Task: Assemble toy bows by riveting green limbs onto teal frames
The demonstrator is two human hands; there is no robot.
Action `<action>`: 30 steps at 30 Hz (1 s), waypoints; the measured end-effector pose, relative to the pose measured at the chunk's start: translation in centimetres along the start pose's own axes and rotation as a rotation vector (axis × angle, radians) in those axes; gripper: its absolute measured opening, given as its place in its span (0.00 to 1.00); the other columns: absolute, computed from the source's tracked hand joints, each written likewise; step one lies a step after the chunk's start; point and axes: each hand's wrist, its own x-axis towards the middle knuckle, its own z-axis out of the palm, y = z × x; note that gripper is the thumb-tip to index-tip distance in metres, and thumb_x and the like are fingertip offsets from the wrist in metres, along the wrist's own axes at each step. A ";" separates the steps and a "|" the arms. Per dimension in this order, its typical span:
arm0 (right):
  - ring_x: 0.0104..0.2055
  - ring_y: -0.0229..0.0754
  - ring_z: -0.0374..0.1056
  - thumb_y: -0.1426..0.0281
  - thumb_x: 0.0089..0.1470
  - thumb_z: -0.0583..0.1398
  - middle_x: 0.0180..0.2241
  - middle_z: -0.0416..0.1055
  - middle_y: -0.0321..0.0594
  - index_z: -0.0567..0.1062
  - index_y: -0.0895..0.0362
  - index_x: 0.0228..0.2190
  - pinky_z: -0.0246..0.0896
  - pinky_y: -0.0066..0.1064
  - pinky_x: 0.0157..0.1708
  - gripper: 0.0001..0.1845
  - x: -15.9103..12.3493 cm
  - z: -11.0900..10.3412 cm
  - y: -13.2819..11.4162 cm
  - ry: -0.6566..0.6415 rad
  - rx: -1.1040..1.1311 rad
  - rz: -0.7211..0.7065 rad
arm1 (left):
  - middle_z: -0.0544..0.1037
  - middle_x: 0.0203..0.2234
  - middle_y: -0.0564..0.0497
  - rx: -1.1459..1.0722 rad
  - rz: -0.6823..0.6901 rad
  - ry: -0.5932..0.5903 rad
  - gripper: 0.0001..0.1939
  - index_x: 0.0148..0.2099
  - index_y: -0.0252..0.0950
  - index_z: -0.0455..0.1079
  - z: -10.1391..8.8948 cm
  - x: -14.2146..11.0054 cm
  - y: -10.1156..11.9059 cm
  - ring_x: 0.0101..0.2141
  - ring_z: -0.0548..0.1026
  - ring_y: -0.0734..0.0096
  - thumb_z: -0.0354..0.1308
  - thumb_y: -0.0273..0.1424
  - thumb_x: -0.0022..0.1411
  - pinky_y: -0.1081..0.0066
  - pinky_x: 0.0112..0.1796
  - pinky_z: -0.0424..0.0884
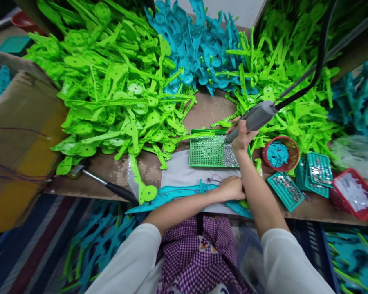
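Note:
My right hand [243,138] is wrapped around a grey electric screwdriver [260,116], its cable running up to the right. The driver's tip points down at a heap of small silver screws [230,156] in the right part of a green perforated tray [204,152]. Below the tray, my left hand [231,188] is closed over a long blue plastic part [179,192] lying along the table's front edge. My right forearm hides some of its fingers. Thin wires and a small fitting [213,180] sit on the blue part near this hand. A green round-ended piece [148,193] overlaps its left end.
Bright green plastic pieces [110,90] pile up at left, with blue pieces [196,41] behind. A hammer [101,179] lies front left. At right stand a red basket [294,153], teal trays of metal discs [285,190] and a red bin [354,194] of white pieces.

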 end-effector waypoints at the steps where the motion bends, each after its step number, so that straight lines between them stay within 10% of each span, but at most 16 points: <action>1: 0.15 0.33 0.62 0.49 0.52 0.56 0.16 0.62 0.30 0.69 0.55 0.25 0.57 0.28 0.15 0.21 0.0 0.0 0.0 -0.007 -0.007 0.009 | 0.80 0.36 0.41 -0.001 0.003 0.004 0.14 0.40 0.34 0.75 0.0 0.0 0.0 0.38 0.78 0.53 0.56 0.33 0.52 0.63 0.38 0.75; 16: 0.16 0.36 0.61 0.44 0.49 0.54 0.16 0.58 0.29 0.70 0.53 0.36 0.58 0.30 0.18 0.26 0.9 -1.1 -4.4 0.018 0.020 0.019 | 0.80 0.31 0.48 -0.055 0.004 0.021 0.13 0.35 0.38 0.76 -0.1 -0.1 0.1 0.35 0.77 0.62 0.58 0.41 0.54 0.71 0.33 0.69; 25: 0.14 0.38 0.60 0.42 0.42 0.58 0.14 0.63 0.30 0.71 0.51 0.27 0.54 0.30 0.13 0.25 -8.4 -14.1 -13.5 -0.047 0.015 0.115 | 0.78 0.27 0.54 -0.071 0.032 0.069 0.15 0.32 0.40 0.77 0.3 0.2 0.0 0.31 0.74 0.70 0.61 0.46 0.54 0.74 0.30 0.63; 30: 0.16 0.41 0.63 0.44 0.41 0.58 0.14 0.60 0.30 0.72 0.51 0.27 0.55 0.31 0.13 0.24 -11.6 -15.9 -13.5 0.044 -0.035 0.155 | 0.79 0.28 0.54 -0.055 0.019 0.101 0.14 0.33 0.40 0.77 0.6 0.2 0.1 0.31 0.74 0.69 0.61 0.45 0.54 0.74 0.30 0.63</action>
